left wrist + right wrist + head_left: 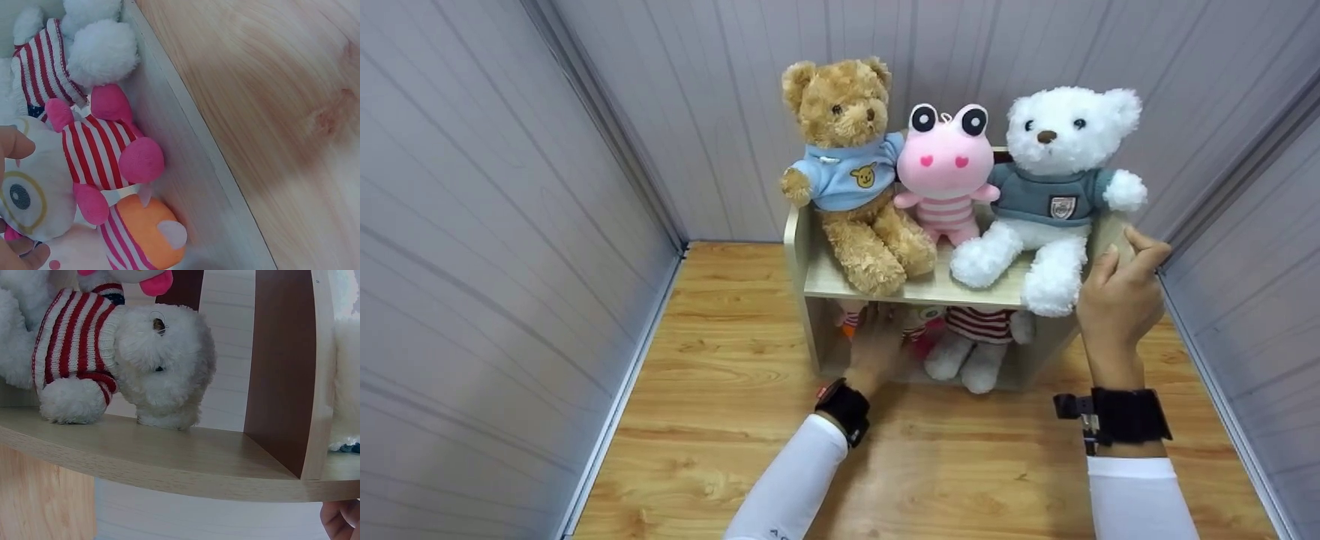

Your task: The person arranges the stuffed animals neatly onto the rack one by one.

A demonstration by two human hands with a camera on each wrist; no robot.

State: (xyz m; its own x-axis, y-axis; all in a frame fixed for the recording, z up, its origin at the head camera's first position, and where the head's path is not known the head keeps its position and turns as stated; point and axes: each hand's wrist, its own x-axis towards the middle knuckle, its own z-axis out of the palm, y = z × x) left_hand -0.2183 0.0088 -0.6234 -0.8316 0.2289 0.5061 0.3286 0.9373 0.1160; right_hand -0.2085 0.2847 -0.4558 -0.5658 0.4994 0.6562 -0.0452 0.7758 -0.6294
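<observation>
Reaching into the lower compartment of the shelf [817, 277], the left hand [877, 341] has its fingers among the toys there. In the left wrist view a fingertip [14, 143] rests on the white head of a frog [34, 191] with a big ringed eye, and more fingers [25, 257] curl in at that head's underside, so the hand grips the frog's head. The frog wears a red-and-white striped top and has pink limbs; it lies against the compartment's floor. Just beside it lies an orange toy [146, 230] with pink stripes, and on its other side a white plush in a red striped sweater [48, 64].

The right hand [1121, 289] is at the shelf's right end, thumb and fingers curled round the top of the side panel [1110, 232] and holding it. In the right wrist view only a fingertip [340, 520] shows, at the lower corner under the board edge.

On the upper board sit three toys in a row, touching: a brown bear [847, 172] in a light blue hoodie, a pink frog [946, 169] in the middle, and a white bear [1054, 187] in a grey-blue sweater, whose foot hangs over the front edge close to the right hand. The shelf stands on a wood floor [720, 420] against grey panelled walls [510, 187]. Both arms wear white sleeves and black wrist straps.
</observation>
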